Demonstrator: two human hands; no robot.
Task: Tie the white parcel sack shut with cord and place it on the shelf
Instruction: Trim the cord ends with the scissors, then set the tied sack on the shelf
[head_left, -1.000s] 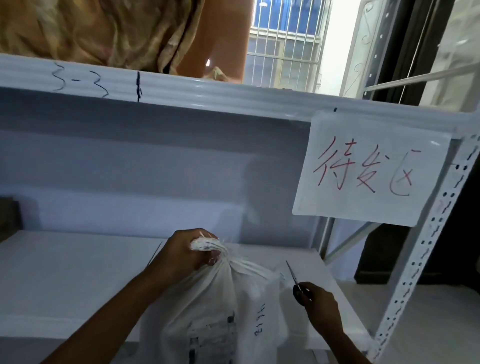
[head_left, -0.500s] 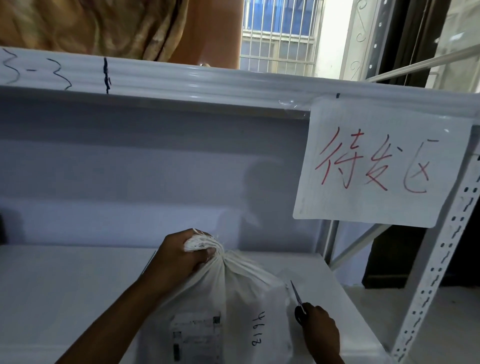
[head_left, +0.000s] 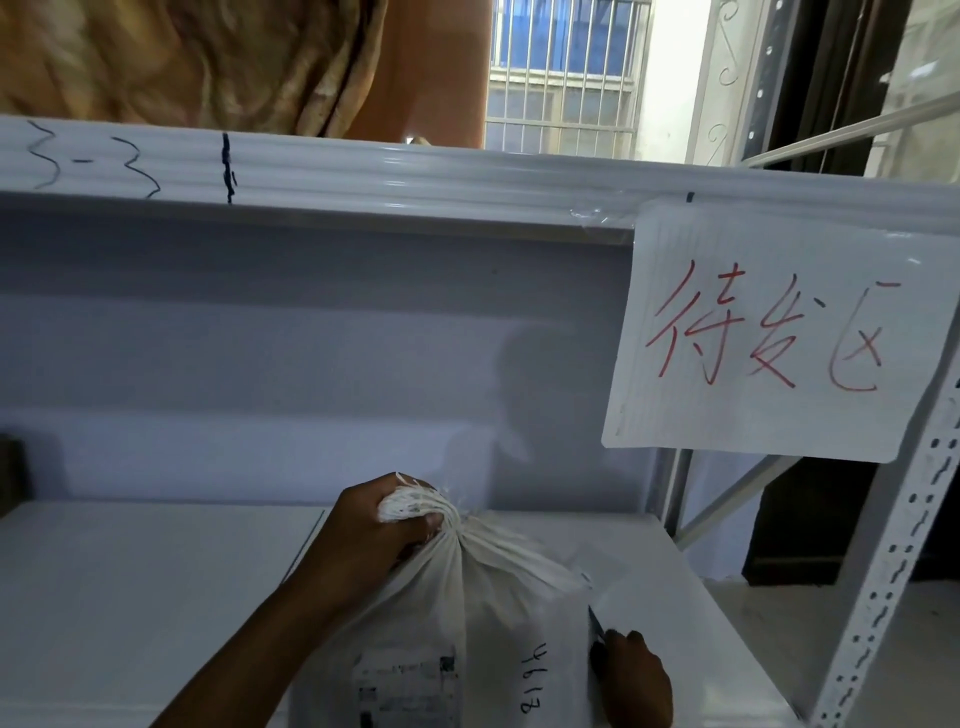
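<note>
The white parcel sack (head_left: 498, 613) stands upright on the white shelf board (head_left: 156, 597), with a printed label and the handwritten number 4613 on its front. My left hand (head_left: 374, 530) is closed around its gathered neck, and the bunched top sticks out above my fingers. My right hand (head_left: 636, 675) is beside the sack's right side and grips a pair of scissors (head_left: 596, 623), whose thin blade points up. No cord is visible at the neck.
A paper sign with red writing (head_left: 769, 332) hangs from the upper shelf beam (head_left: 415, 176). A perforated white upright (head_left: 893, 561) stands at the right. A patterned cloth (head_left: 208, 57) lies on the top shelf. A dark object (head_left: 13, 478) sits at the far left.
The sack has moved further onto the shelf board and settled upright. My right hand with the scissors has dropped lower beside it. The view has shifted closer.
</note>
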